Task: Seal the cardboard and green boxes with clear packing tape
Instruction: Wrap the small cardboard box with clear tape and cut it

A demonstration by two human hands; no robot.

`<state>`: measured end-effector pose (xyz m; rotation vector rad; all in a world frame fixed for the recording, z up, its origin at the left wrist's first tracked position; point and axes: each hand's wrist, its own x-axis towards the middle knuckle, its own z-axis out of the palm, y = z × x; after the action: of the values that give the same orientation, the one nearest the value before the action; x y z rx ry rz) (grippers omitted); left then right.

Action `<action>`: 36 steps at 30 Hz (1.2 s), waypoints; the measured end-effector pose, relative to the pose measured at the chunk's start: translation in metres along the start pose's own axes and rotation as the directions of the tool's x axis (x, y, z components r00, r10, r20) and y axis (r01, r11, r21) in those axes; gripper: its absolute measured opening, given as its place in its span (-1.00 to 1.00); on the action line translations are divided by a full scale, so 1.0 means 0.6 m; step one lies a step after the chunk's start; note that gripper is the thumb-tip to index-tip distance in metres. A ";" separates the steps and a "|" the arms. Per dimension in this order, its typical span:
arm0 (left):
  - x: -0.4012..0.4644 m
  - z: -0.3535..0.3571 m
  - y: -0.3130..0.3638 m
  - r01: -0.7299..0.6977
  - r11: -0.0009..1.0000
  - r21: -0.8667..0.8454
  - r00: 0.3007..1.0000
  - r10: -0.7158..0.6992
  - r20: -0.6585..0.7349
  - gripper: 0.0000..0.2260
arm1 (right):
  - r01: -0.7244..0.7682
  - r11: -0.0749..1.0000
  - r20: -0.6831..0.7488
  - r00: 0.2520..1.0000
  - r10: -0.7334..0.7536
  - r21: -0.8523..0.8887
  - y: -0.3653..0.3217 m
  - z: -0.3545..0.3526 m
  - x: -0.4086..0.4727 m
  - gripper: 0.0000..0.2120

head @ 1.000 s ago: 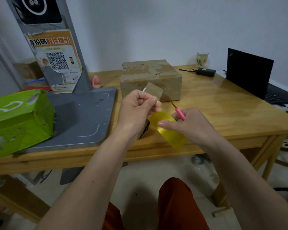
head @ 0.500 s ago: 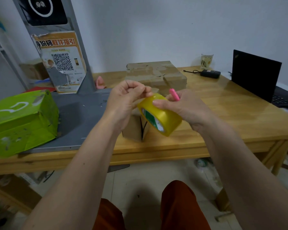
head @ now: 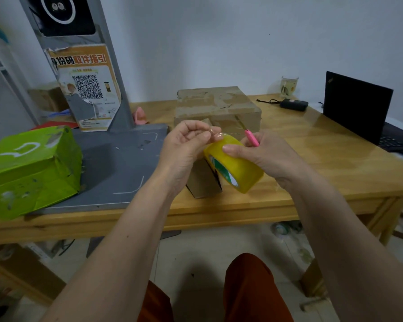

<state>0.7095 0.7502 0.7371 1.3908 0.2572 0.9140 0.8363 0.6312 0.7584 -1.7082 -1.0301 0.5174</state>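
Observation:
My right hand (head: pixel 263 154) grips a yellowish roll of clear packing tape (head: pixel 236 169) above the table's front edge, and a pink-handled cutter (head: pixel 251 137) sticks up from the same fist. My left hand (head: pixel 184 147) pinches the tape's loose end (head: pixel 215 133) at the top of the roll. A small cardboard box (head: pixel 204 182) stands on the table right behind the roll, partly hidden. The large taped cardboard box (head: pixel 216 105) sits farther back. The green box (head: pixel 30 168) lies at the left on a grey base plate.
A grey kiosk stand (head: pixel 84 66) with a QR poster rises from the grey base plate (head: pixel 116 168). On the wooden table (head: pixel 323 159), a black laptop (head: pixel 358 108), a glass cup (head: pixel 289 86) and a black adapter (head: pixel 293 104) are at the back right.
A second ago my left hand held up a cut tape piece with the roll low. Both hands then rose, and my left fingers now pinch the tape end on the roll.

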 end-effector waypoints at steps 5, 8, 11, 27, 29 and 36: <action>0.001 0.011 -0.003 -0.036 0.980 0.196 0.998 0.027 0.048 -0.74 | -0.022 1.000 -0.028 0.999 0.022 0.003 -0.008 -0.018 -0.004 -0.63; 0.001 0.003 -0.008 0.045 0.975 0.217 0.997 -0.057 0.049 -0.68 | -0.042 0.999 -0.020 0.999 0.042 -0.022 -0.005 -0.022 -0.006 -0.66; 0.000 0.001 -0.011 0.067 0.961 0.267 0.990 -0.097 0.103 -0.54 | -0.060 0.997 -0.003 0.998 0.060 -0.044 0.002 -0.023 -0.009 -0.67; -0.021 0.054 -0.031 -0.129 0.828 0.546 0.944 -0.065 0.323 -0.54 | -0.053 0.952 0.106 0.990 0.089 -0.303 0.004 -0.104 -0.046 -0.57; -0.026 0.057 -0.026 -0.079 0.885 0.459 0.973 -0.032 0.230 -0.68 | -0.053 0.954 0.118 0.989 0.092 -0.296 0.013 -0.099 -0.047 -0.50; -0.048 0.068 -0.024 0.004 0.874 0.486 1.000 0.006 -0.019 -0.89 | -0.054 0.949 0.189 0.975 0.117 -0.310 0.043 -0.066 -0.057 -0.50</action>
<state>0.7232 0.7022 0.7228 1.8464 0.5301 0.8990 0.8571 0.5784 0.7449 -2.0099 -1.2370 0.6273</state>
